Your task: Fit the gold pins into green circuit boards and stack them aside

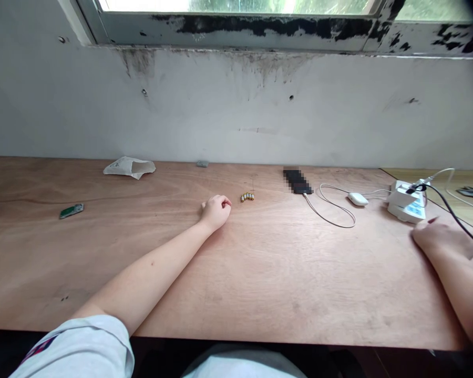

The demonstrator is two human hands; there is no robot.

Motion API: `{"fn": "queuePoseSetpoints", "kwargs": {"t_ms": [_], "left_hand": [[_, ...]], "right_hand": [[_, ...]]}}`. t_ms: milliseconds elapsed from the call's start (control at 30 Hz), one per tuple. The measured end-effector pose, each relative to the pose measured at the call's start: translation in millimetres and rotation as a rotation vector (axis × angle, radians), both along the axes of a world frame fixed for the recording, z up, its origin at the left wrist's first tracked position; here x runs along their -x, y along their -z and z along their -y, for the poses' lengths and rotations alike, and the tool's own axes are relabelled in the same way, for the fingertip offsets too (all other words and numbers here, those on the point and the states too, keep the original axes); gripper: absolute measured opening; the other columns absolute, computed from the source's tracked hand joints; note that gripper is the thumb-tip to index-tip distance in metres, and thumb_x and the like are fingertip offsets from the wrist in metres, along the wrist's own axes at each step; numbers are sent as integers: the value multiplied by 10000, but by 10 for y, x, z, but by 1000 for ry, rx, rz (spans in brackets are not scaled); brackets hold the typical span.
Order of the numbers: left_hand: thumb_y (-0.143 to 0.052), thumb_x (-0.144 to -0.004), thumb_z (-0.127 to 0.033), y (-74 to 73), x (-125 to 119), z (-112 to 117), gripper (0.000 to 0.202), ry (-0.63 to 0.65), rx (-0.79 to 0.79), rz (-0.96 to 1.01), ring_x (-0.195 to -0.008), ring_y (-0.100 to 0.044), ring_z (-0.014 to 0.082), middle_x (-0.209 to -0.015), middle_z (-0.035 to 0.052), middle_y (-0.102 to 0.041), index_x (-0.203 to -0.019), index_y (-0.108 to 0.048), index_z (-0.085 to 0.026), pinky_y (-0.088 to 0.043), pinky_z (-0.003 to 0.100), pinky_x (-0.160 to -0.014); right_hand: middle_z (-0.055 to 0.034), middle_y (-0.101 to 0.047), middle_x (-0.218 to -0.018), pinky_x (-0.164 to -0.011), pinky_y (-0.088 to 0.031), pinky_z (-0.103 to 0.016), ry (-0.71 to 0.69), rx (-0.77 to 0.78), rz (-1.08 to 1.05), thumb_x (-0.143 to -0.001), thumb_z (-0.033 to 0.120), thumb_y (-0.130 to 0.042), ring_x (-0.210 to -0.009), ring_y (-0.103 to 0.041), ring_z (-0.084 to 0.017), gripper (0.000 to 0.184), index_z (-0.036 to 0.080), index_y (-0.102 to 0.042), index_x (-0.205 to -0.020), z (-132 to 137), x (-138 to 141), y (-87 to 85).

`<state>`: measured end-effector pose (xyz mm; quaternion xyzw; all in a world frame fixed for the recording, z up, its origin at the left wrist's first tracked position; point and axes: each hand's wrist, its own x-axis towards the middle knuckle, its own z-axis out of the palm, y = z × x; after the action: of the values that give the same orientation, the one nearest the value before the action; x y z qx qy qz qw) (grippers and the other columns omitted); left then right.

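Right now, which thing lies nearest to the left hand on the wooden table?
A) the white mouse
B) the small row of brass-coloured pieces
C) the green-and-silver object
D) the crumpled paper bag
B. The curled left hand rests on the wooden table just short of the small row of brass-coloured pieces, and the other listed things lie farther away.

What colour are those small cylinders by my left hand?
The cylinders look gold in the head view.
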<state>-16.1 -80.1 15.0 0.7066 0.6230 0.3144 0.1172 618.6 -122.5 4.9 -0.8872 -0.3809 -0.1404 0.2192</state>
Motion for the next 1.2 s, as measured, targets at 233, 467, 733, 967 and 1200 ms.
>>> {"fn": "queuePoseSetpoints", "kwargs": {"t_ms": [233,467,733,967,1200], "left_hand": [[-534,-815,-181,-1,-9,13,154,10,-18,-21,-971,-634,206,-936,11,-720,-798,-678,-233,-404,355,-877],[-531,-829,-184,-18,-19,25,161,-7,-14,-39,-1005,-628,222,-954,27,-720,-801,-682,-231,-396,378,-924],[-529,-813,-162,-4,43,-36,165,-15,-22,13,-932,-630,205,-927,29,-712,-807,-684,-221,-444,319,-835],[-505,-831,-208,-6,309,-199,190,-109,-66,-118,-1052,-593,253,-1051,65,-691,-907,-677,-235,-423,391,-919],[-514,-834,-295,-41,991,-482,275,-432,93,-302,-1215,-463,386,-1233,182,-586,-1068,-635,-218,-368,562,-975]], "right_hand": [[-243,-650,-853,-628,-299,-375,-220,167,152,-931,397,-515,-814,-620,-256,369,129,-632,-1155,168,1332,45],[-113,-674,-848,-644,-336,-286,-779,483,179,-1004,475,-300,-743,-612,-203,454,180,-639,-938,67,3055,-63],[-147,-673,-1001,-789,-423,-335,-877,422,39,-989,381,-341,-914,-642,-267,357,150,-511,-1202,-575,3995,-174],[-160,-535,-1260,-940,-438,-340,-1059,156,41,-944,252,-432,-1127,-556,-253,376,170,-488,-1306,-742,4096,-90],[-144,-556,-1230,-995,-424,-348,-1146,126,-1,-969,285,-446,-1129,-537,-233,320,168,-578,-1235,-806,3983,-28]]}}
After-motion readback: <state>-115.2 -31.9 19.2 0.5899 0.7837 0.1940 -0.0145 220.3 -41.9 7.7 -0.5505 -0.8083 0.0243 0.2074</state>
